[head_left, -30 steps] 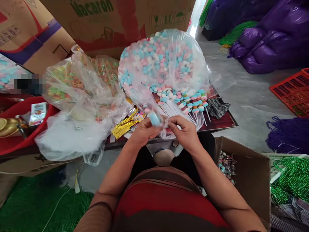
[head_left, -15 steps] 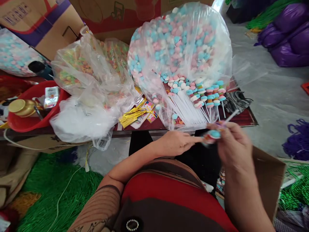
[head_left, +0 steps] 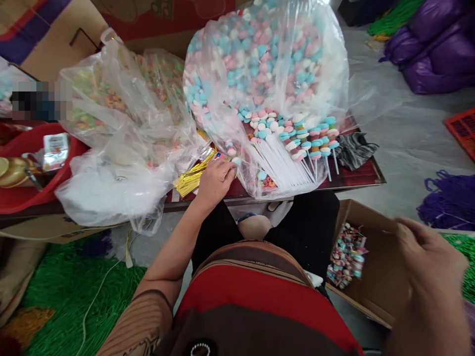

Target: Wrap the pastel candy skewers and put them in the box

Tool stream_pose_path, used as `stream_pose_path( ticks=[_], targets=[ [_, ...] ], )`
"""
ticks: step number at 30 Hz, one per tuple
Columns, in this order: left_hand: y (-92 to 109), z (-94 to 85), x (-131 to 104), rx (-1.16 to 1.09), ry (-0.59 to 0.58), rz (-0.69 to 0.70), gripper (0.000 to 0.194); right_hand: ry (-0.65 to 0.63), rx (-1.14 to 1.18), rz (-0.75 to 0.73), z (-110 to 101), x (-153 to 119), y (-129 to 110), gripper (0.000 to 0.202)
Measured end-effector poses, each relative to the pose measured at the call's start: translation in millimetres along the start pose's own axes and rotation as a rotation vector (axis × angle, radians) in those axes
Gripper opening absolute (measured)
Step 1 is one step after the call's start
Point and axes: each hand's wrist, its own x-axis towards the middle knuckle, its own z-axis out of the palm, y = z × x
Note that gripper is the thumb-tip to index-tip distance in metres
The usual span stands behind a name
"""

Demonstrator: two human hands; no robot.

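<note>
Hands moved since the earlier frame: left hand (head_left: 217, 180), from the lap to the gold ties (head_left: 189, 180); right hand (head_left: 426, 252), from the lap, wrapped candy in its grasp, to the far side of the cardboard box (head_left: 378, 267).

Left to right:
- Red basin (head_left: 77, 147), holding a gold pot (head_left: 13, 173).
- Clear bag of ring candies (head_left: 89, 111); whitish plastic bag (head_left: 107, 193) in front.
- Gold ties, bundled on the tabletop (head_left: 373, 174).
- Left hand: fingers curled, partly hiding the ties and a printed card (head_left: 219, 156); grasp cannot be told.
- Large bag of pastel candies (head_left: 256, 64); below, white sticks (head_left: 284, 168), candy skewers (head_left: 315, 143).
- Striped cloth (head_left: 354, 151).
- Cardboard box; wrapped candies (head_left: 345, 257) piled inside.
- Right hand: blurred, fingers bent, beside the box's rim; contact and grasp cannot be told.
</note>
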Motion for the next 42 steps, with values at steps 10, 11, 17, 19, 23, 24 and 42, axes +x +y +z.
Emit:
stream_pose_path(
  ticks=[10,11,17,19,23,24,42],
  targets=[
    [30,25.0,-3,0.024,-0.153,0.148,0.028,-0.222,-0.208,-0.29,130,55,-132,0.025],
    [24,21.4,-5,0.007,-0.135,0.123,0.028,-0.24,-0.286,-0.285,136,58,-135,0.024],
    [-17,-6.0,-9,0.071,0.004,-0.108,0.029,-0.259,-0.272,-0.215,143,67,-130,0.018],
    [-26,-11.2,-9,0.089,0.023,-0.156,0.028,-0.277,-0.059,-0.187,139,68,-125,0.017],
    [-38,-14.2,-10,0.124,0.03,-0.229,0.027,-0.26,0.453,-0.067,129,60,-124,0.019],
    [-41,-14.5,-11,0.144,0.024,-0.249,0.027,-0.243,0.55,-0.051,127,56,-127,0.019],
    [-37,-9.2,-42,0.36,-0.119,-0.359,0.03,-0.385,0.911,-0.074,140,0,-184,0.035]
  ],
)
